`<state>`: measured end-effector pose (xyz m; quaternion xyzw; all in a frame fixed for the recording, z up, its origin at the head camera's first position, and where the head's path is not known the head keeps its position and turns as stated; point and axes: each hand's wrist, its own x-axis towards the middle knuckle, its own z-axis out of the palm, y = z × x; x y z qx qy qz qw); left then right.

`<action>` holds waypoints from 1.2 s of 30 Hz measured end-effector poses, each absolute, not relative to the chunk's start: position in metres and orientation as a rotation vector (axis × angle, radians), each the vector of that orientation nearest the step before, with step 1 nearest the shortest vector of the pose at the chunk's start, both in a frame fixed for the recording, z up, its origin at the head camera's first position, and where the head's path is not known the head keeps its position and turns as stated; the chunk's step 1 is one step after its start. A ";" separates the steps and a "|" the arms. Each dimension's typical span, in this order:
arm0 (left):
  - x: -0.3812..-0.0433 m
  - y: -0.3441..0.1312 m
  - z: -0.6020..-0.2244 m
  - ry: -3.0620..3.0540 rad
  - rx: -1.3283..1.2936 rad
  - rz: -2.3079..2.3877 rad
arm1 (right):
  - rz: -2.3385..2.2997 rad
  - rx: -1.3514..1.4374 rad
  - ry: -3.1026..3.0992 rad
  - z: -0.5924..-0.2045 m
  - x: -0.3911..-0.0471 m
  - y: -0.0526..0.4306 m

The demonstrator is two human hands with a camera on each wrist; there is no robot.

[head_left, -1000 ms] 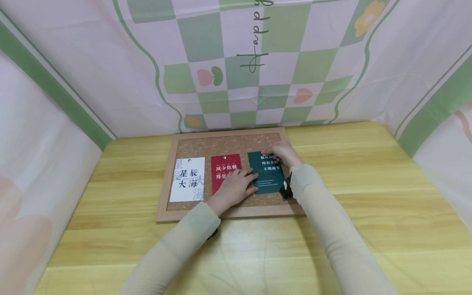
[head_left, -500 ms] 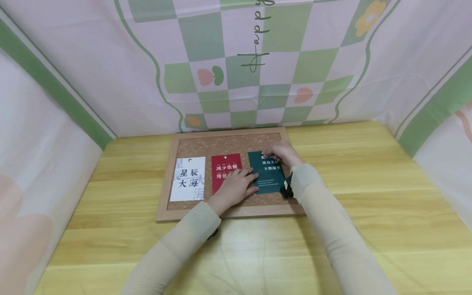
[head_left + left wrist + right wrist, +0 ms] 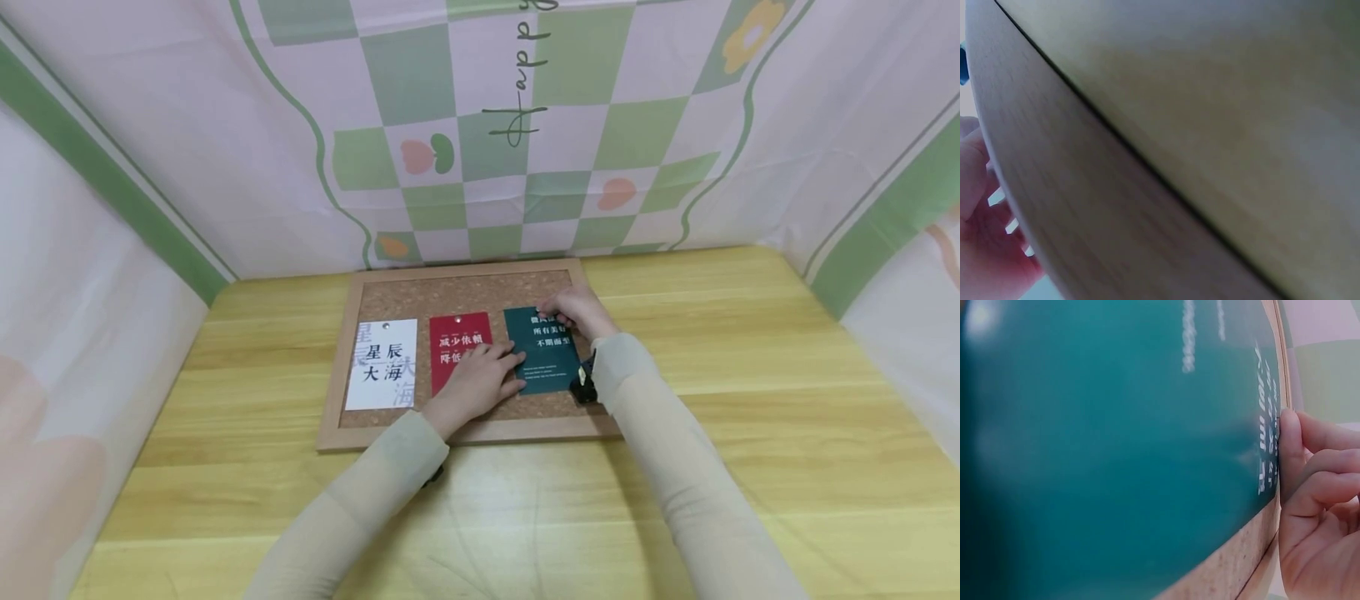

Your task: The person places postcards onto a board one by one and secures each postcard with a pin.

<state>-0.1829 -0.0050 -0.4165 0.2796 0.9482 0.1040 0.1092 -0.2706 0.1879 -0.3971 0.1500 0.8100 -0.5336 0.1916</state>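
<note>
In the head view, a dark green card [image 3: 543,367] with white lettering lies on the right part of a framed cork board [image 3: 450,293]. My right hand [image 3: 579,311] is at its top edge, thumb and forefinger together at a small thumbtack [image 3: 537,309], the other fingers curled. The right wrist view shows the thumb tip [image 3: 1289,425] right at the card's lettered end. My left hand [image 3: 480,382] rests with fingers spread across the lower red card [image 3: 459,329], its fingertips on the green card's left edge. The left wrist view catches part of that hand [image 3: 988,212] beyond the wooden frame [image 3: 1054,144].
A white card [image 3: 381,367] with black characters is held by a silver tack [image 3: 386,326] at the board's left; another tack [image 3: 458,319] tops the red card. The board lies on a wood-grain table [image 3: 712,375], its back edge near a checked cloth [image 3: 495,125].
My right fingertips shift very slightly at the green card's top edge. The left hand and the cards stay in place.
</note>
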 end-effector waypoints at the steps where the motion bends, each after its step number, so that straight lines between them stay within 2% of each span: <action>1: -0.183 -0.005 -0.416 2.788 0.822 0.305 | -1.495 0.428 2.276 -0.397 -0.271 0.188; 36: -0.183 -0.005 -0.417 2.789 0.820 0.317 | -1.482 0.293 2.330 -0.397 -0.271 0.183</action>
